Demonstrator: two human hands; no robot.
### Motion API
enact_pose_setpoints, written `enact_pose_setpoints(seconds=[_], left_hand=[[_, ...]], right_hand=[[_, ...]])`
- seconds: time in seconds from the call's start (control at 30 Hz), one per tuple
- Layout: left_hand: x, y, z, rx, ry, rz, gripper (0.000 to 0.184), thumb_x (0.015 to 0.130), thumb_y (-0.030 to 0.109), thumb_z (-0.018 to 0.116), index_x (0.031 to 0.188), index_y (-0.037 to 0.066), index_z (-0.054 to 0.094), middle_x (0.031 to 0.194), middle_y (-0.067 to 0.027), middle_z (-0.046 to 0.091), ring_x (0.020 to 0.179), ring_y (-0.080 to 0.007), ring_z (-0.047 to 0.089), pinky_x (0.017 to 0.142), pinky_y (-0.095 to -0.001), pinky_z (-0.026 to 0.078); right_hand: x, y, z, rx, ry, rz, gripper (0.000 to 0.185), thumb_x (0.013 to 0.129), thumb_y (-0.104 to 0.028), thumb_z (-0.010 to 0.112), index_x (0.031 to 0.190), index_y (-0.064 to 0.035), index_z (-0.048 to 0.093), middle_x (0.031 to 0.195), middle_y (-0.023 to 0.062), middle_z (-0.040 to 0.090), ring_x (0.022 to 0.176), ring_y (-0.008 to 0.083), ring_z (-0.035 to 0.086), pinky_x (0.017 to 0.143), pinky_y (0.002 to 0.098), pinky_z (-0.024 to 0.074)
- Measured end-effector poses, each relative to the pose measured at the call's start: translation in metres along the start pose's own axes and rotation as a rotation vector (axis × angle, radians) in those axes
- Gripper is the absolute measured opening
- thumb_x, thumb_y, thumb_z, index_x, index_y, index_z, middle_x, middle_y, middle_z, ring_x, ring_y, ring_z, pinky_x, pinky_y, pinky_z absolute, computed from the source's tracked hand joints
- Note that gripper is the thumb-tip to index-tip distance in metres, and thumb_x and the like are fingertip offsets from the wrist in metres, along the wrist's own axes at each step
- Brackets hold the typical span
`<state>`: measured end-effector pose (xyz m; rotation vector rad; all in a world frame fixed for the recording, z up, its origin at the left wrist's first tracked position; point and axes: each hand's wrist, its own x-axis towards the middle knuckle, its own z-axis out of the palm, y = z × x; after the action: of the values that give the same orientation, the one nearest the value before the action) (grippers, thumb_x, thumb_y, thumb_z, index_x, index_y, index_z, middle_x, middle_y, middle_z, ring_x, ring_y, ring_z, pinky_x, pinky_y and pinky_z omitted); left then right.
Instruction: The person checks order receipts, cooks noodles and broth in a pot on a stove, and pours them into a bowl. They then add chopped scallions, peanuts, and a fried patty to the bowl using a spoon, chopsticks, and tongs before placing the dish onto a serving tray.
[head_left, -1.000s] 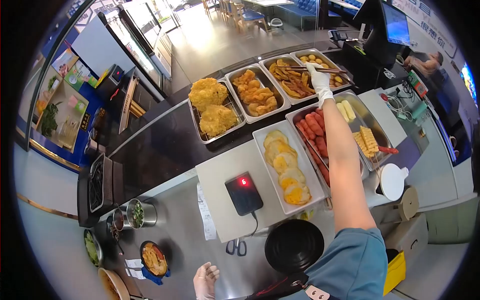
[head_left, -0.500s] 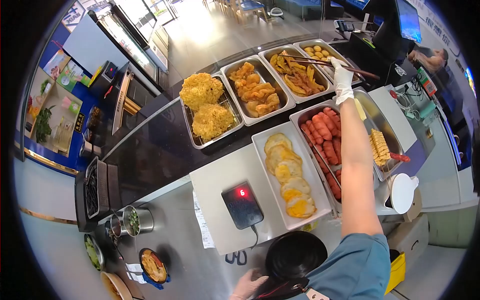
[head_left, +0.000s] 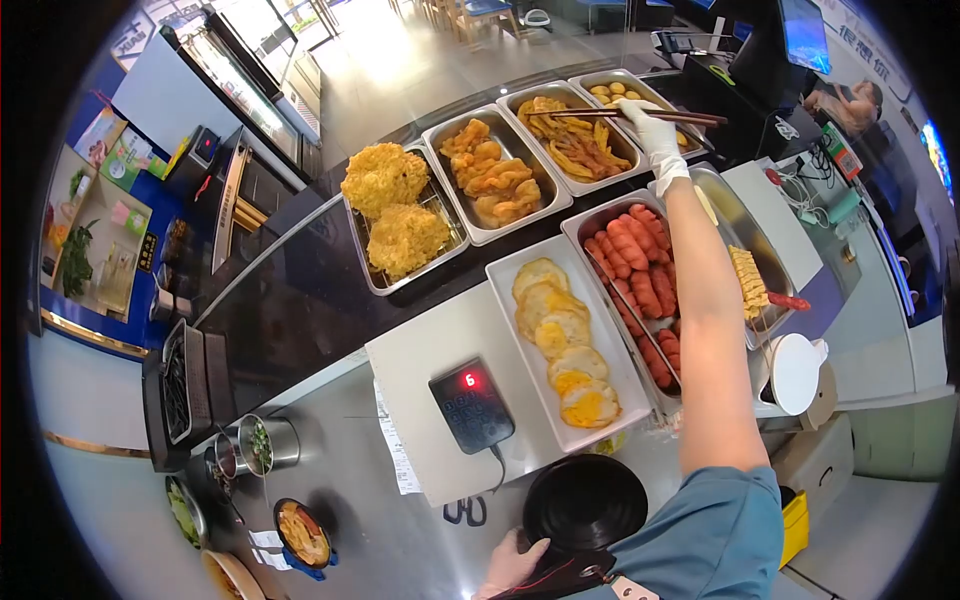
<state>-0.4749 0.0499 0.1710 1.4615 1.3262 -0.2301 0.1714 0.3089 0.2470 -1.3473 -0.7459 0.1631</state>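
My right hand (head_left: 650, 135), in a white glove, is closed around brown chopsticks (head_left: 700, 118). Their tips lie over a metal tray (head_left: 572, 185) of golden-brown strips (head_left: 575, 140); I cannot make out whether they pinch a piece. Below, my gloved left hand (head_left: 512, 565) has its thumb and fingers at the near left rim of a black bowl (head_left: 585, 500), apparently gripping it. No food shows inside the bowl. Just right of the strips, my right hand partly covers a tray of small round yellowish items (head_left: 612, 93).
Fried noodle cakes (head_left: 405, 240), fried pieces (head_left: 495, 170), sausages (head_left: 640, 260) and fried eggs (head_left: 570, 330) fill neighbouring trays. A digital scale (head_left: 472, 408) reads 6. To the right stand a noodle block (head_left: 747, 283) and a white-lidded container (head_left: 795, 372). A filled bowl (head_left: 303, 532) sits lower left.
My left hand has moved right to the black bowl's rim. My right hand and the chopsticks have shifted slightly, with the chopsticks now lying flatter. The whole view has shifted a little.
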Motion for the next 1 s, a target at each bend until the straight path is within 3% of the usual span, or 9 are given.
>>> enact_pose_setpoints(seconds=[0.13, 0.27, 0.4, 0.47, 0.5, 0.6, 0.73, 0.87, 1.0], left_hand=[[-0.004, 0.000, 0.011, -0.058, 0.207, 0.140, 0.051, 0.077, 0.026, 0.075, 0.113, -0.005, 0.056, 0.083, -0.0115, 0.066, 0.072, -0.0160, 0.063, 0.068, -0.0291, 0.052], [-0.004, 0.007, 0.013, -0.160, 0.279, 0.205, 0.046, 0.077, 0.018, 0.074, 0.114, -0.005, 0.056, 0.078, -0.0097, 0.064, 0.063, -0.0136, 0.060, 0.062, -0.0271, 0.050], [-0.003, 0.005, 0.016, -0.229, 0.268, 0.224, 0.045, 0.078, 0.014, 0.072, 0.116, -0.004, 0.057, 0.075, -0.0073, 0.063, 0.060, -0.0105, 0.058, 0.058, -0.0255, 0.049], [0.002, -0.007, 0.021, -0.157, 0.301, 0.320, 0.046, 0.077, 0.012, 0.071, 0.119, 0.000, 0.058, 0.074, -0.0078, 0.062, 0.059, -0.0113, 0.057, 0.058, -0.0261, 0.049], [0.001, -0.002, 0.020, -0.122, 0.317, 0.367, 0.047, 0.077, 0.012, 0.071, 0.120, 0.001, 0.058, 0.073, -0.0080, 0.062, 0.058, -0.0117, 0.057, 0.058, -0.0264, 0.049], [-0.009, 0.014, 0.017, -0.025, 0.394, 0.379, 0.050, 0.075, 0.011, 0.071, 0.123, 0.006, 0.058, 0.070, -0.0095, 0.060, 0.056, -0.0141, 0.056, 0.057, -0.0276, 0.049], [-0.006, 0.008, 0.017, 0.075, 0.423, 0.391, 0.053, 0.073, 0.010, 0.071, 0.124, 0.007, 0.058, 0.069, -0.0108, 0.058, 0.053, -0.0160, 0.054, 0.055, -0.0290, 0.048], [-0.007, 0.008, 0.018, 0.030, 0.418, 0.412, 0.054, 0.072, 0.008, 0.071, 0.125, 0.007, 0.057, 0.070, -0.0101, 0.057, 0.051, -0.0145, 0.051, 0.053, -0.0283, 0.047], [-0.018, 0.018, 0.015, -0.095, 0.402, 0.412, 0.052, 0.073, 0.006, 0.068, 0.124, 0.003, 0.058, 0.070, -0.0077, 0.056, 0.054, -0.0150, 0.052, 0.054, -0.0283, 0.046]], right_hand=[[-0.036, -0.059, 0.030, -0.417, -0.185, -0.170, 0.024, 0.085, -0.025, 0.066, 0.094, -0.0034, 0.069, 0.090, 0.0040, 0.068, 0.087, 0.0159, 0.062, 0.080, 0.0280, 0.0463], [-0.051, -0.060, 0.053, -0.270, -0.270, -0.225, 0.018, 0.087, -0.021, 0.064, 0.087, -0.0035, 0.066, 0.088, 0.0078, 0.066, 0.084, 0.0185, 0.062, 0.078, 0.0286, 0.0464], [-0.053, -0.038, 0.065, -0.375, -0.299, -0.681, 0.005, 0.077, -0.005, 0.068, 0.082, -0.0053, 0.066, 0.078, 0.0114, 0.061, 0.073, 0.0232, 0.062, 0.067, 0.0293, 0.0481], [-0.062, -0.040, 0.068, -0.895, -0.418, -0.726, 0.012, 0.069, 0.001, 0.067, 0.079, -0.0058, 0.062, 0.080, 0.0128, 0.058, 0.073, 0.0280, 0.062, 0.066, 0.0337, 0.0495], [-0.074, -0.048, 0.071, -0.928, -0.400, -0.805, 0.012, 0.067, -0.001, 0.063, 0.078, -0.0061, 0.060, 0.082, 0.0133, 0.056, 0.076, 0.0304, 0.062, 0.067, 0.0370, 0.0507], [-0.084, -0.041, 0.077, -1.087, -0.590, -0.813, 0.004, 0.077, -0.009, 0.058, 0.079, -0.0069, 0.061, 0.084, 0.0128, 0.057, 0.084, 0.0291, 0.062, 0.071, 0.0376, 0.0527], [-0.084, -0.032, 0.082, -1.133, -0.676, -0.779, 0.004, 0.075, -0.006, 0.060, 0.078, -0.0044, 0.061, 0.090, 0.0126, 0.057, 0.088, 0.0289, 0.062, 0.072, 0.0375, 0.0533], [-0.084, -0.038, 0.083, -1.168, -0.677, -0.789, 0.011, 0.069, -0.003, 0.063, 0.079, -0.0053, 0.059, 0.092, 0.0125, 0.056, 0.089, 0.0298, 0.061, 0.071, 0.0383, 0.0532], [-0.081, -0.030, 0.077, -1.040, -0.442, -0.798, 0.007, 0.074, -0.008, 0.063, 0.079, -0.0072, 0.058, 0.085, 0.0128, 0.057, 0.084, 0.0307, 0.061, 0.068, 0.0396, 0.0519]])
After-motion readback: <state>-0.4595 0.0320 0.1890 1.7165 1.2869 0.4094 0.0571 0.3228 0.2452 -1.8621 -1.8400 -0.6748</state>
